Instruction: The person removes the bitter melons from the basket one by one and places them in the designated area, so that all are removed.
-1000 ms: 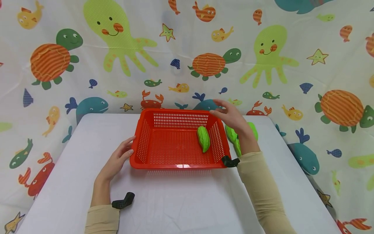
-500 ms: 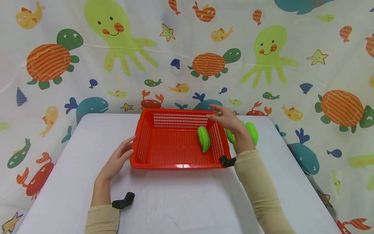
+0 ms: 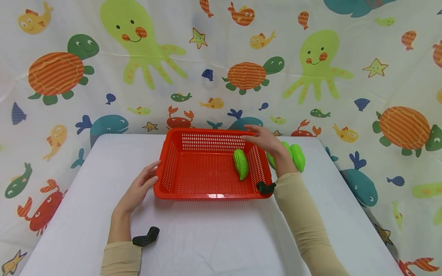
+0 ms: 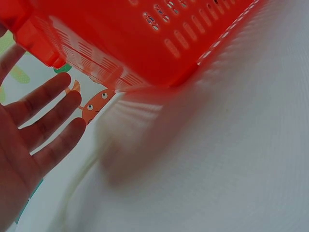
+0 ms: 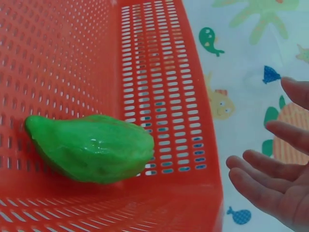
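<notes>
Green ridged plastic gourd [image 3: 240, 164] lies inside red perforated plastic basket [image 3: 172, 168] against its right wall, two alike [image 3: 297, 157] remaining outside on white table [image 3: 221, 237]; right hand [image 3: 267, 141] hovers relaxed and empty above the rim, left hand [image 3: 138, 189] flat against the basket's left side.

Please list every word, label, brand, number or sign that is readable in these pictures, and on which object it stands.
There are none to read.
Red plastic basket: no label or marking.
Green toy vegetable in the basket: no print.
Green pieces on the white table: no print.
Sea-animal curtain: only drawings of octopuses, turtles and fish, no letters.
Left hand and right hand: nothing written.
</notes>
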`<control>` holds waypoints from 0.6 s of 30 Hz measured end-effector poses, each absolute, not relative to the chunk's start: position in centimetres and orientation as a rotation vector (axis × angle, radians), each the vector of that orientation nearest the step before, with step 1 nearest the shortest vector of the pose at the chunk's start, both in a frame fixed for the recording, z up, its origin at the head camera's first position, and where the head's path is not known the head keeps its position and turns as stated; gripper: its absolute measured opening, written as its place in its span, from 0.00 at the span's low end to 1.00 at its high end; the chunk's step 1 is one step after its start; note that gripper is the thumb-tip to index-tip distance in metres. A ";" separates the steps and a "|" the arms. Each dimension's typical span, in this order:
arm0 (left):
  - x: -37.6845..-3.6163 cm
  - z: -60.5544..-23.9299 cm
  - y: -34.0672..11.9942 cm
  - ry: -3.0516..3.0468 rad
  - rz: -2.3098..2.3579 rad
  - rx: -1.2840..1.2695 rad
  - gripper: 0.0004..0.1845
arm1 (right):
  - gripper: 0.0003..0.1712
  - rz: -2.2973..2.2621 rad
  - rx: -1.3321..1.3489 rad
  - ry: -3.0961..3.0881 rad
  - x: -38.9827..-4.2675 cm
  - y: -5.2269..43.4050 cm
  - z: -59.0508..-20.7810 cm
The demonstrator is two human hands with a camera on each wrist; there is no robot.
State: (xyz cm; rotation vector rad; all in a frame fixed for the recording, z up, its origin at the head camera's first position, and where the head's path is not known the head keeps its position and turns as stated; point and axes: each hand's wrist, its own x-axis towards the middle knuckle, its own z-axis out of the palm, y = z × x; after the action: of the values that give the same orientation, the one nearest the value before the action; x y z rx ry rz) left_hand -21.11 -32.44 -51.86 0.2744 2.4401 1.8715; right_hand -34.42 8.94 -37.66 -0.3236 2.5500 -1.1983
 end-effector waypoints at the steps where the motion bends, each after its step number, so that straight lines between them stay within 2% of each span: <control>1: -21.1 -51.9 -32.4 2.439 1.871 0.275 0.32 | 0.37 -1.189 -0.326 2.554 -34.4 8.9 -37.7; 10: -21.1 -51.9 -32.4 2.443 1.871 0.275 0.32 | 0.36 -1.111 -0.288 2.558 -34.8 8.2 -38.0; 18: -21.1 -51.9 -32.4 2.447 1.870 0.270 0.32 | 0.39 -1.048 -0.269 2.578 -35.0 7.9 -38.2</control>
State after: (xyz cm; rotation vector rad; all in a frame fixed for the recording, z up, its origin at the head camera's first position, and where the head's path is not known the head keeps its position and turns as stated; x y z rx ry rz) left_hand -21.11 -32.38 -51.90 0.2695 2.4471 1.8701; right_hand -35.00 7.94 -38.20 -0.2689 2.5777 -1.0483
